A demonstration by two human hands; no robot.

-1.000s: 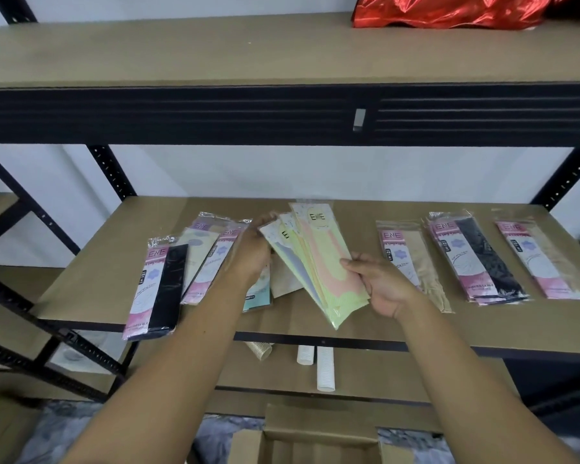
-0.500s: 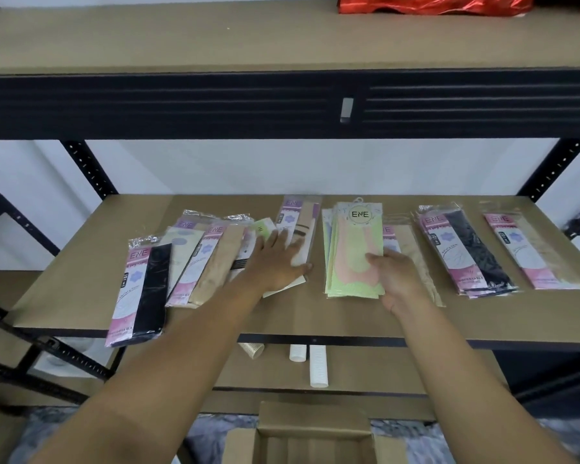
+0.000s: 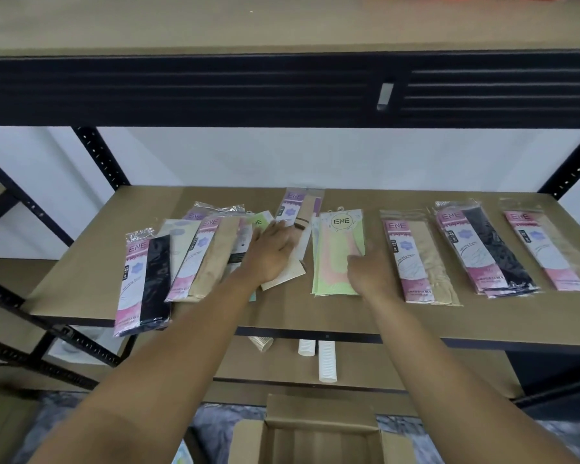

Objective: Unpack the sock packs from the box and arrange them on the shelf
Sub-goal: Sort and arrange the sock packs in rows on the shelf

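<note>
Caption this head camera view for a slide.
Left hand presses a beige sock pack; right hand rests on the pastel green pack stack.

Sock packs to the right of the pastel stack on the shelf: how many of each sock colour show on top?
Beige: 2, the near beige pack and the far-right beige pack
Black: 1, the black pack
Total: 3. Edges under the black pack hint at more beneath; I cannot count those.
</note>
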